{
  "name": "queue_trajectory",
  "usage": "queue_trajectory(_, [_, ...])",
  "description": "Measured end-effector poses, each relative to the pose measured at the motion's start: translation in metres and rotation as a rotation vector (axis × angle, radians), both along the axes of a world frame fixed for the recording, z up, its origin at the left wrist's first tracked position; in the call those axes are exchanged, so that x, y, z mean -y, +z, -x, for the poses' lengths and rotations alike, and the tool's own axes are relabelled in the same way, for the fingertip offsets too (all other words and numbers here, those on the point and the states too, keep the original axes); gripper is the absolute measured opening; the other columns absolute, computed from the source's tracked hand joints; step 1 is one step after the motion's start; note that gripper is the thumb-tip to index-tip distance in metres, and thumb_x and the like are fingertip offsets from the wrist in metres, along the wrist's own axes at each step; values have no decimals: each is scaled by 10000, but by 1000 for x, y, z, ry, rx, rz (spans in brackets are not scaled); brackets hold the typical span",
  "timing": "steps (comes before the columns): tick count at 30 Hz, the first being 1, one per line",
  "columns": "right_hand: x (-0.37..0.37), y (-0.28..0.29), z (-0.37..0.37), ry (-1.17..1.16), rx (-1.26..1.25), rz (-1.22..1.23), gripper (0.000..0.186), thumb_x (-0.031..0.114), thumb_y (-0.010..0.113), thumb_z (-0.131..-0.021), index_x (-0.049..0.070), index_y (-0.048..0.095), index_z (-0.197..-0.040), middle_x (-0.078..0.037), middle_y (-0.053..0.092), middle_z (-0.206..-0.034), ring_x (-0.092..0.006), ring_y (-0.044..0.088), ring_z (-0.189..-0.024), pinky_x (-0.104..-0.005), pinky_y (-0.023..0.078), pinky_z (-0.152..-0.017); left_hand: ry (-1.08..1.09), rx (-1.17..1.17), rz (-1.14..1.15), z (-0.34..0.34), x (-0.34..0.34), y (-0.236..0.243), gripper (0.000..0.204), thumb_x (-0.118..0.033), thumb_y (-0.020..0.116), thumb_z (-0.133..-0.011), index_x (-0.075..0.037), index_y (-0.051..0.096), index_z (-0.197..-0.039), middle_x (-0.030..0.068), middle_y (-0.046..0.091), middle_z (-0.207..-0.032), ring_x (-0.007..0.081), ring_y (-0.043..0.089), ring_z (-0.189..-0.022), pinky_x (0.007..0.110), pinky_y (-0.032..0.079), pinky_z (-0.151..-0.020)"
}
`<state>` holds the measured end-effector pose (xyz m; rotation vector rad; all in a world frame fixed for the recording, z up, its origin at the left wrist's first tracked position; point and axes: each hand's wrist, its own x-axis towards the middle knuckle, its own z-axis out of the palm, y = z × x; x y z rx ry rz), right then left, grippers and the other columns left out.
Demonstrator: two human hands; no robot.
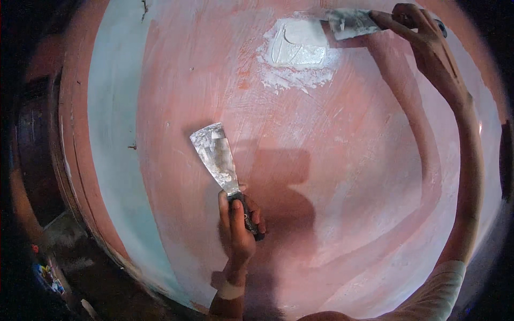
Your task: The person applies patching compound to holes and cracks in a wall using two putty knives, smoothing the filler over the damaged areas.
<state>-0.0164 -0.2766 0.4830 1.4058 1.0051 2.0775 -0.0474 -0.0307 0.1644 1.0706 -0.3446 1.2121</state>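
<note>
A pink painted wall (pixel 348 134) fills most of the view, with a wet white patch of filler (pixel 299 43) near the top and rougher white smears around it. My right hand (pixel 425 43) grips a putty knife at upper right; its smeared metal blade (pixel 350 24) lies just right of the patch, close to the wall. My left hand (pixel 239 224) is closed round the dark handle of a second putty knife below and left of the patch. That knife's white-streaked blade (pixel 214 152) points up and slightly left, in front of the wall.
A pale blue vertical band (pixel 115 134) runs down the wall's left side. Beyond it are a dark doorway (pixel 37 144) and a dim floor (pixel 80 257) with small colourful items (pixel 49 278) at lower left. Shadows of my arms and head fall on the wall.
</note>
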Motion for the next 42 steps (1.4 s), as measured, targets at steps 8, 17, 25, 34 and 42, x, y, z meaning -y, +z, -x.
queue_trajectory(8, [-45, -21, 11, 87, -103, 122, 504, -30, 534, -789, 235, 647, -1202, -77, 532, -996, -228, 512, -928, -347, 441, -834, 57, 12, 11, 2, 1, 1, 287, -346, 338, -990, -75, 403, -1060, 26, 429, -630, 112, 442, -450, 264, 400, -418])
queue_trajectory(17, [-51, -45, -2, 46, 94, -47, 593, -53, 555, -782, 275, 580, -1275, -43, 556, -1094, -250, 562, -943, -370, 515, -808, 51, -26, 16, 1, 1, 0, 334, -366, 327, -993, -63, 436, -1083, 31, 439, -645, 113, 448, -468, 265, 398, -425])
queue_trajectory(25, [-62, -56, -4, 104, 127, -59, 605, -62, 551, -757, 289, 602, -1247, -47, 562, -1037, -227, 553, -877, -347, 525, -719, 99, -96, 55, 4, 4, 1, 337, -365, 323, -990, -57, 445, -1049, 28, 442, -617, 112, 463, -463, 260, 397, -423])
queue_trajectory(34, [-63, -64, -16, 154, 28, -74, 640, -64, 557, -747, 289, 570, -1281, -50, 563, -1037, -232, 550, -868, -352, 536, -714, 49, -4, 95, 1, 7, 5, 291, -343, 343, -987, -64, 425, -1004, 31, 446, -636, 108, 444, -449, 253, 392, -415])
queue_trajectory(42, [-59, -78, -23, 348, -100, -22, 231, 132, 586, -860, 92, 630, -1084, -105, 518, -844, -286, 555, -783, -411, 490, -629, 14, 94, 33, -8, 0, -3, 331, -348, 396, -987, -54, 424, -1138, 9, 396, -616, 83, 387, -415, 239, 354, -342])
